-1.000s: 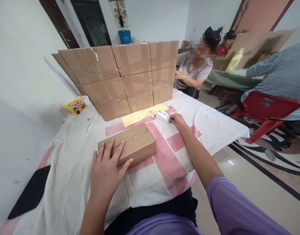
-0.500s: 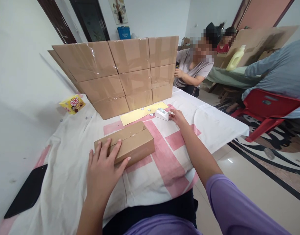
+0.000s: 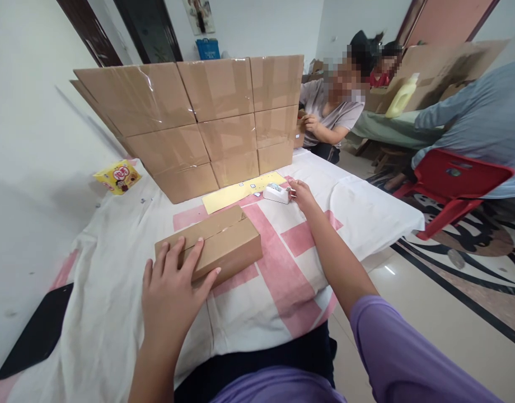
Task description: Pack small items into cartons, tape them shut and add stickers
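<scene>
A closed brown cardboard box (image 3: 224,240) lies flat on the cloth-covered table in front of me. My left hand (image 3: 173,274) rests on its left end, fingers spread over the top and thumb along the near side. Beyond the box's right end stands a white tape dispenser (image 3: 275,193). At its right, cutting end is my right hand (image 3: 302,196), its fingertips pinched together on what looks like the loose end of the tape. Behind the dispenser lies a yellow strip (image 3: 224,198) with a few small pale labels on and beside it.
Stacked cardboard boxes (image 3: 228,120) form a wall at the table's far side. A yellow snack box (image 3: 118,177) stands at left; a black tablet-like slab (image 3: 37,330) lies at the left edge. Behind the stack, a person (image 3: 333,112) handles a box. A red chair (image 3: 463,179) is at right.
The view has shifted slightly, so the scene sits a little further left. Both hands keep their places, on the box and at the dispenser. The person behind has a labelled box more in sight.
</scene>
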